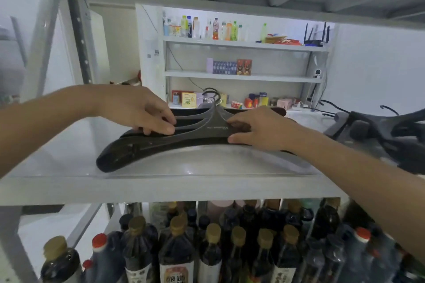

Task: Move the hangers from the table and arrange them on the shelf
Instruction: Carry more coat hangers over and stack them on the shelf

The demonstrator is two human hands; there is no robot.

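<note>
we note the white shelf carrying a flat stack of black hangers, hooks pointing away. more hangers wait on the table at right. the left hand presses its fingers on the stack; the right hand has its grip closed on the front edge. recommended: square the edges and keep the hooks aligned before letting go.

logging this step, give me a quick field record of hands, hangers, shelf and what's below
left hand: fingers pressed on the hanger stack, left of its neck
right hand: grip on the stack's right side
hangers: dark stack lying flat, hooks pointing away
shelf: white, holds the stack
more hangers: far right
bottles: dark, on the level below
</note>
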